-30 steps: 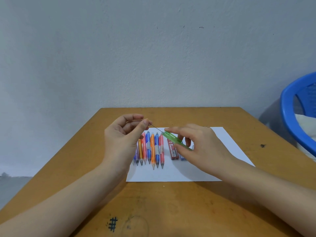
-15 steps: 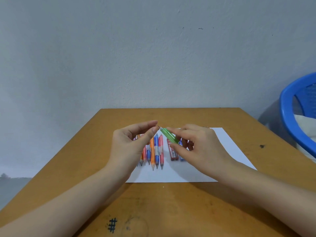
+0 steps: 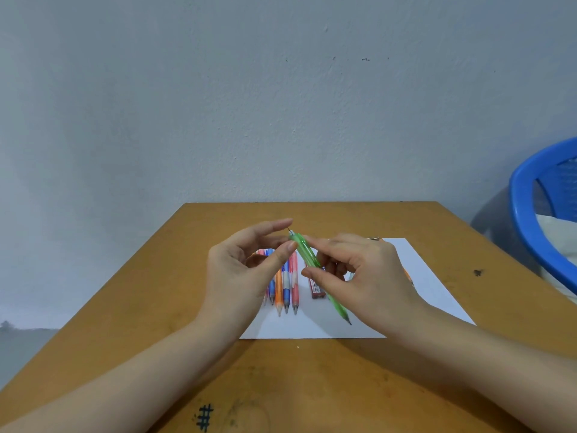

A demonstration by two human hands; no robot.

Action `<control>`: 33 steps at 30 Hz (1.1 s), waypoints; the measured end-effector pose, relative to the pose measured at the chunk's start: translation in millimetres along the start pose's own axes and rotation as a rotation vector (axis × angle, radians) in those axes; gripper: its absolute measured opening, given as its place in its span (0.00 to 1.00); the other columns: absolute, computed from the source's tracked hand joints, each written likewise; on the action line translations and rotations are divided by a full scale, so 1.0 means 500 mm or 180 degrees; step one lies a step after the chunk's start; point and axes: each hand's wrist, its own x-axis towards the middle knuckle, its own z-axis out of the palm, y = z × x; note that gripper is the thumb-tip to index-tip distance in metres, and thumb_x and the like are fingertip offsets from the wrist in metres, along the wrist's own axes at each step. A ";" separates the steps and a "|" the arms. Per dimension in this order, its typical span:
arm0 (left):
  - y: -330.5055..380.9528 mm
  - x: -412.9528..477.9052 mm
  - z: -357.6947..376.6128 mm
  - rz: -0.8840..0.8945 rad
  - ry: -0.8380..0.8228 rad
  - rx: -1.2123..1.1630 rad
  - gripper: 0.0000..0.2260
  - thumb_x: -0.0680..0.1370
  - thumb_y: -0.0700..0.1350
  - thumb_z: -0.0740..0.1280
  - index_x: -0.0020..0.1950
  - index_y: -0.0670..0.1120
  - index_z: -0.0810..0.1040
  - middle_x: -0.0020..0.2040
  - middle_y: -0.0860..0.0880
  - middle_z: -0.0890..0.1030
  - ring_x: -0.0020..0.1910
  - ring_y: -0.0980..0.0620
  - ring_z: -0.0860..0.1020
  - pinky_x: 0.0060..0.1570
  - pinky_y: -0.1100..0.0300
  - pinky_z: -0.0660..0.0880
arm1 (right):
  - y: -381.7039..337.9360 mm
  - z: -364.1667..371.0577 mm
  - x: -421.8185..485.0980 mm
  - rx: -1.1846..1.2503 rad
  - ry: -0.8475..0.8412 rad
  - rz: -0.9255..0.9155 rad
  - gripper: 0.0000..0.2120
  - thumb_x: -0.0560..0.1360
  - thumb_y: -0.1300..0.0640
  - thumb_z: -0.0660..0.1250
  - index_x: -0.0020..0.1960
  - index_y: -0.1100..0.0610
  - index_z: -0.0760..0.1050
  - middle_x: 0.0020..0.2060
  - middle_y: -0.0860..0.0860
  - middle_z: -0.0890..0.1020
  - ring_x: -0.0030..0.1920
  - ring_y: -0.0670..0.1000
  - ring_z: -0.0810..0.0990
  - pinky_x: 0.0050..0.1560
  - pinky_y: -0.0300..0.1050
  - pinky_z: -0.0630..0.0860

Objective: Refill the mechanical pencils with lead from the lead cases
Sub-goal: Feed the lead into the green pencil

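My right hand (image 3: 359,276) grips a green mechanical pencil (image 3: 307,256) above the paper, tilted with its open top end up-left and its tip down-right. A short stub of thin lead (image 3: 290,229) sticks out of that top end. My left hand (image 3: 243,270) is just left of it; forefinger and thumb are apart, and the forefinger tip sits at the lead's end. Several coloured mechanical pencils (image 3: 285,284) lie side by side on the white paper (image 3: 427,276), partly behind my left hand. A dark red lead case (image 3: 316,288) lies to their right.
The paper lies on a brown wooden table (image 3: 312,385) against a grey wall. A blue plastic basket (image 3: 527,214) stands off the table's right side. An orange pencil end (image 3: 407,274) shows behind my right hand. A black hash mark (image 3: 204,417) is drawn near the front edge.
The long lead has slid almost fully into the green pencil. My left hand moved right up to the pencil's top, and its pinch has loosened. The pencil is steeper now.
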 end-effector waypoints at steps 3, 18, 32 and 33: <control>-0.002 -0.001 0.000 0.0013 -0.0014 0.0043 0.15 0.68 0.44 0.72 0.54 0.52 0.80 0.40 0.50 0.85 0.42 0.56 0.83 0.42 0.66 0.77 | 0.000 0.001 -0.002 -0.0017 -0.0014 -0.0013 0.19 0.69 0.55 0.71 0.60 0.57 0.79 0.32 0.41 0.73 0.34 0.41 0.72 0.36 0.29 0.70; -0.006 0.001 -0.001 0.0025 -0.0030 0.0072 0.13 0.67 0.46 0.71 0.51 0.50 0.81 0.41 0.51 0.84 0.44 0.56 0.82 0.43 0.63 0.79 | 0.000 0.001 -0.004 0.0023 -0.0003 -0.0035 0.19 0.70 0.55 0.71 0.60 0.57 0.79 0.32 0.40 0.73 0.34 0.41 0.72 0.35 0.30 0.70; 0.007 0.001 -0.006 0.0151 0.0385 -0.0197 0.09 0.69 0.45 0.69 0.49 0.50 0.82 0.40 0.55 0.83 0.41 0.58 0.81 0.39 0.65 0.78 | 0.013 -0.027 0.017 0.0530 0.0171 0.0517 0.11 0.72 0.58 0.72 0.55 0.54 0.82 0.33 0.41 0.79 0.34 0.43 0.76 0.36 0.29 0.69; 0.007 0.001 -0.007 0.0119 0.0425 -0.0201 0.09 0.70 0.46 0.69 0.49 0.51 0.82 0.40 0.54 0.83 0.42 0.56 0.81 0.38 0.63 0.79 | 0.018 -0.032 0.021 0.0502 0.0162 0.0627 0.11 0.72 0.61 0.72 0.54 0.53 0.82 0.34 0.42 0.80 0.35 0.43 0.76 0.36 0.28 0.69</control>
